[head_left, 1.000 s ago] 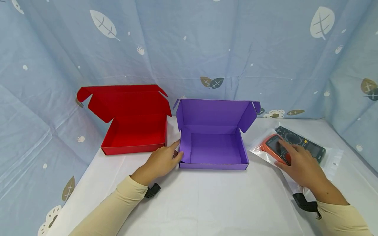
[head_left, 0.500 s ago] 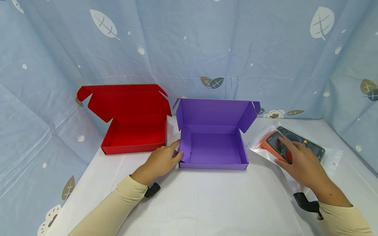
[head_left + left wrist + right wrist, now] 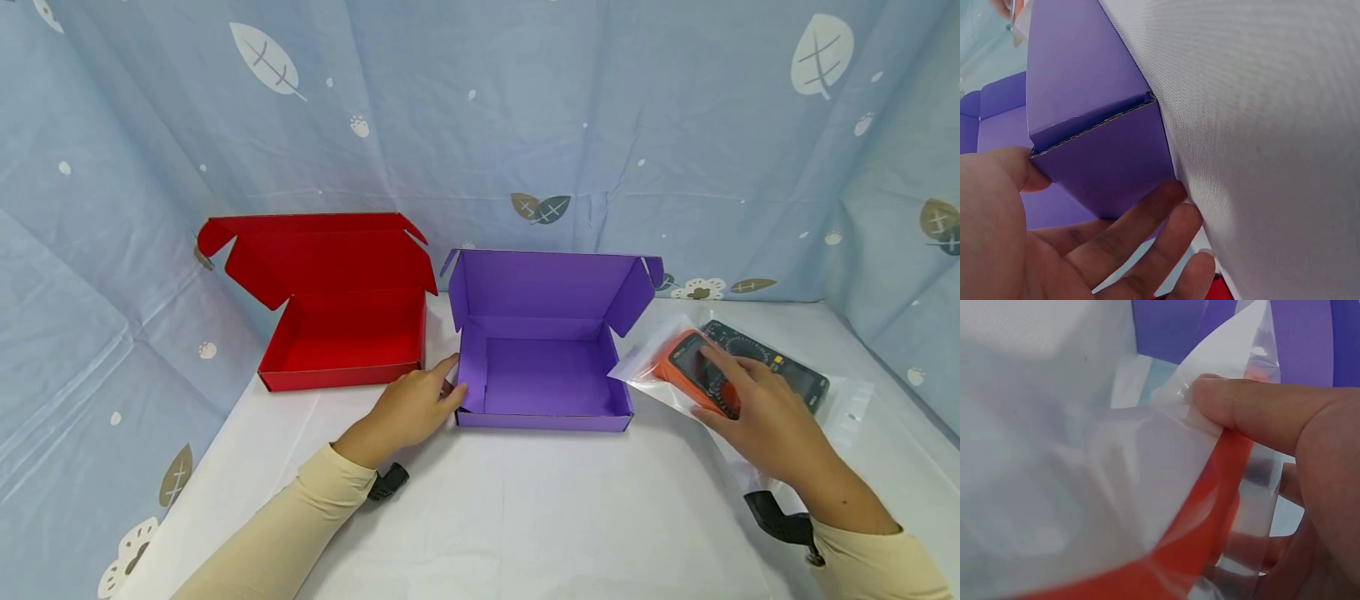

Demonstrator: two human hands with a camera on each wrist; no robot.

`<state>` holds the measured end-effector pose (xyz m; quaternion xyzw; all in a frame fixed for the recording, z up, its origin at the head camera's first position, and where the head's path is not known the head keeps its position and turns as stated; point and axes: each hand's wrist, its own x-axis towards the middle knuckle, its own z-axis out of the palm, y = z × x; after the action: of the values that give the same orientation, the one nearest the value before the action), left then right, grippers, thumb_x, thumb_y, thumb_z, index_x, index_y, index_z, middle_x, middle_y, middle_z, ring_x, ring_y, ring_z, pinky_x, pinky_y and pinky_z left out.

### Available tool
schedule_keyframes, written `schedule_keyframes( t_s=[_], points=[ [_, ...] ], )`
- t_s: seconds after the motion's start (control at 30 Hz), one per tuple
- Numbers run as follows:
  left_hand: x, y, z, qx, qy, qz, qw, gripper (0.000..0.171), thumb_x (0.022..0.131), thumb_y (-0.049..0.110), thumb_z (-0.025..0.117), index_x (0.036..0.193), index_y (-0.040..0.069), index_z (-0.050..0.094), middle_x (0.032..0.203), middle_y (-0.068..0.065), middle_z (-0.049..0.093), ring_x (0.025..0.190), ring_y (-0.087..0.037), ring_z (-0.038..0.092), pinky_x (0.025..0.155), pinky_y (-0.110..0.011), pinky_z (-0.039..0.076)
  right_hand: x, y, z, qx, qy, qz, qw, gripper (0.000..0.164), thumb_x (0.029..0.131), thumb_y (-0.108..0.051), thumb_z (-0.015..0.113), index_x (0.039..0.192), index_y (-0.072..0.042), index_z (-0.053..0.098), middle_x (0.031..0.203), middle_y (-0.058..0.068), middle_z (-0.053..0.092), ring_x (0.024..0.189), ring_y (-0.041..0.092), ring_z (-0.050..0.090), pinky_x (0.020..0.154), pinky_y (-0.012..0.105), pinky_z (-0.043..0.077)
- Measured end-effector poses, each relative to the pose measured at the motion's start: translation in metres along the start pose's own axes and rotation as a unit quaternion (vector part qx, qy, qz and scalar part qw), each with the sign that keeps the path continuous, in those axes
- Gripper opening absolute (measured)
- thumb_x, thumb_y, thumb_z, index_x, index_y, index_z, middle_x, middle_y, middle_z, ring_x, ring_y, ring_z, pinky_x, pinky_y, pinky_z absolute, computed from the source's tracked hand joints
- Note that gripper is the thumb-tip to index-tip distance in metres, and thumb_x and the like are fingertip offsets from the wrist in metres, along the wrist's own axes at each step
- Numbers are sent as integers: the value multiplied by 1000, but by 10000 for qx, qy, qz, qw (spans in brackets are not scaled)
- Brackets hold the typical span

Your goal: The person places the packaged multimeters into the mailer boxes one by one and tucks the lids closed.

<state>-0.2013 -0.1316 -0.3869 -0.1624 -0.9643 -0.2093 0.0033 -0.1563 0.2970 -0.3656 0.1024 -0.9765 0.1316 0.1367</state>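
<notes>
An open purple cardboard box (image 3: 543, 422) stands mid-table with its lid raised. My left hand (image 3: 408, 414) holds its left side wall; in the left wrist view the thumb is over the rim and the fingers (image 3: 1129, 240) lie along the outer face. Over at the right, my right hand (image 3: 768, 417) grips an orange multimeter (image 3: 678, 367) in a clear plastic bag (image 3: 641, 367). The thumb (image 3: 1241, 409) presses the bag's near side in the right wrist view, fingers behind. A black multimeter (image 3: 806, 383) lies just behind, on more clear plastic.
A red cardboard box (image 3: 341, 377) with its lid up stands left of the purple one. All rests on a white-covered table (image 3: 570, 517). Blue patterned cloth (image 3: 450, 125) hangs behind and at both sides.
The bagged orange multimeter has shifted slightly left with my right hand, and the bag's corner now reaches the purple box's right side. My left hand and both boxes stay in place.
</notes>
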Motion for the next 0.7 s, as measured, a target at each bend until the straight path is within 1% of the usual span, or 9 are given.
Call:
schedule_keyframes(
  t_s=[0.17, 0.23, 0.53, 0.7],
  points=[
    [0, 0, 0, 3, 12, 37, 10000, 55, 100, 36, 54, 147, 9, 49, 100, 0, 78, 88, -22, 73, 72, -40, 55, -1, -6, -1, -30, -159, 62, 9998, 97, 74, -24, 88, 155, -12, 35, 129, 45, 47, 109, 63, 48, 80, 76, 44],
    [0, 0, 0, 9, 12, 37, 10000, 55, 100, 37, 54, 147, 9, 49, 100, 0, 78, 88, -23, 73, 72, -40, 55, -1, -7, -2, -29, -179, 22, 9998, 97, 73, -23, 88, 155, -12, 35, 129, 44, 47, 108, 62, 50, 79, 76, 45],
    [0, 1, -1, 36, 30, 38, 10000, 55, 100, 37, 54, 147, 10, 50, 99, 0, 78, 89, -23, 73, 74, -42, 55, -3, -13, -4, 32, -549, 13, 9985, 95, 76, -28, 87, 154, -12, 36, 130, 41, 48, 108, 59, 52, 79, 71, 49],
    [0, 0, 0, 43, 30, 40, 10000, 54, 99, 36, 54, 147, 9, 50, 99, 0, 78, 89, -23, 73, 74, -42, 55, -4, -17, -6, 13, -689, 9, 9976, 96, 76, -29, 86, 156, -14, 34, 131, 39, 47, 108, 56, 53, 78, 68, 51]
  ],
)
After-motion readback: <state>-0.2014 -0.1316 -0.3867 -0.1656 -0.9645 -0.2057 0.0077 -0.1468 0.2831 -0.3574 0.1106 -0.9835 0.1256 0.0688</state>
